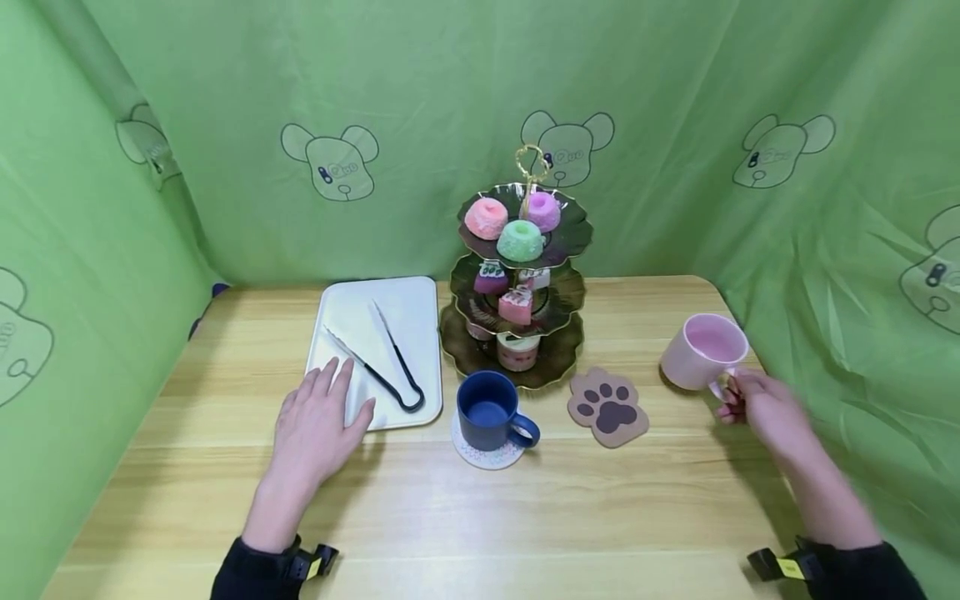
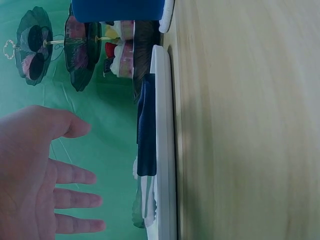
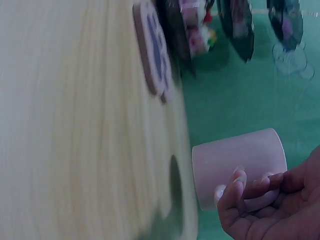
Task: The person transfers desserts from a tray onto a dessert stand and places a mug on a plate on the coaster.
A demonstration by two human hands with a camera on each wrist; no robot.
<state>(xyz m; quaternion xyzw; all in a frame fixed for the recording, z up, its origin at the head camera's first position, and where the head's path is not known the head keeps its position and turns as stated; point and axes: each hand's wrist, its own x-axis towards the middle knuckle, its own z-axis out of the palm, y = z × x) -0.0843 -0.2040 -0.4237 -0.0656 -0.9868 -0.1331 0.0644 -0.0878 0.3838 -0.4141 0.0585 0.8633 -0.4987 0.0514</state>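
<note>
With its fingers curled at the handle, my right hand holds a pink mug at the table's right side. The right wrist view shows the mug slightly tilted, its base close over the tabletop. My left hand hovers with spread, straight fingers over the near left corner of a white tray. On that tray lie metal tongs with black handles, their arms apart. The left wrist view shows the left hand above the tray, holding nothing.
A dark blue mug stands on a round patterned coaster. Right of it lies a brown paw-shaped coaster. Behind rises a three-tier stand bearing several small cakes. Green cloth hangs around the wooden table.
</note>
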